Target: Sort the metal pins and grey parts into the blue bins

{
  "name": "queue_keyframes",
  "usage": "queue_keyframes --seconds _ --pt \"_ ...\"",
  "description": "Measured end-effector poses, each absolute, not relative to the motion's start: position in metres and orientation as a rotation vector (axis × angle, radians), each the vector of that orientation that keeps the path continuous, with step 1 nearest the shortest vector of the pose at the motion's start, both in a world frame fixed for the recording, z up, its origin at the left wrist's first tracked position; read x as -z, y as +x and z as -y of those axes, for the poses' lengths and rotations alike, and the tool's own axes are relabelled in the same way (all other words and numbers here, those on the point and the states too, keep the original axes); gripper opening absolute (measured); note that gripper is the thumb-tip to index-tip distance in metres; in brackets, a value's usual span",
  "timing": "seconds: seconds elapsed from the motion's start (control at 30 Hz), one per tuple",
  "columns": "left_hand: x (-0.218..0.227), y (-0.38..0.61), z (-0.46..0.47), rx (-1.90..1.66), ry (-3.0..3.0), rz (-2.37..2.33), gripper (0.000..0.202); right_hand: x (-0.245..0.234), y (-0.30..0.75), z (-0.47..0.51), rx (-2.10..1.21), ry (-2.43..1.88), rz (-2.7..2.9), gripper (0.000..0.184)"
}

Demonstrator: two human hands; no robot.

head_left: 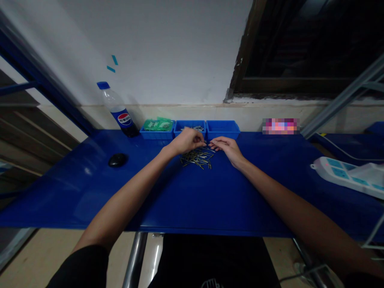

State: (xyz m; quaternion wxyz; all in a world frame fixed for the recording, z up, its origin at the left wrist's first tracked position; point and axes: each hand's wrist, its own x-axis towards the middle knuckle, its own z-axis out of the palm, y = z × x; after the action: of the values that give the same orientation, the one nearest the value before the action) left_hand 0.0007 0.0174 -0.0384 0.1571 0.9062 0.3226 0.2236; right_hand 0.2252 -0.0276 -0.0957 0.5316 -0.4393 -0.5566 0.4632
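Note:
A loose pile of thin brass-coloured metal pins [196,158] lies on the blue table [192,200]. Over the pile's far side is my left hand [189,141], its thumb and fingers pinched together; whatever lies between the fingertips is too small to make out. My right hand [229,150] is just right of the pile, fingers stretched toward the left hand and slightly apart. A few thin silvery pieces [211,149] show below its fingertips. Behind the hands stands a blue bin [190,124] with small metal parts, partly hidden by my left hand.
Left of that bin is a blue bin [157,135] with green packets; on its right is another blue bin [222,127]. A Pepsi bottle [120,112] and a black mouse [117,160] are at left. A white power strip [345,174] lies at right, near a blurred-out package [281,126].

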Motion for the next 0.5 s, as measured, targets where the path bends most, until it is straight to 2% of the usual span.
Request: queue_keyframes --seconds 0.5 --pt "0.0322 -0.0026 -0.0173 -0.531 2.017 -0.695 0.024 0.0986 0.2262 0.0257 -1.108 -1.043 1.38 0.025"
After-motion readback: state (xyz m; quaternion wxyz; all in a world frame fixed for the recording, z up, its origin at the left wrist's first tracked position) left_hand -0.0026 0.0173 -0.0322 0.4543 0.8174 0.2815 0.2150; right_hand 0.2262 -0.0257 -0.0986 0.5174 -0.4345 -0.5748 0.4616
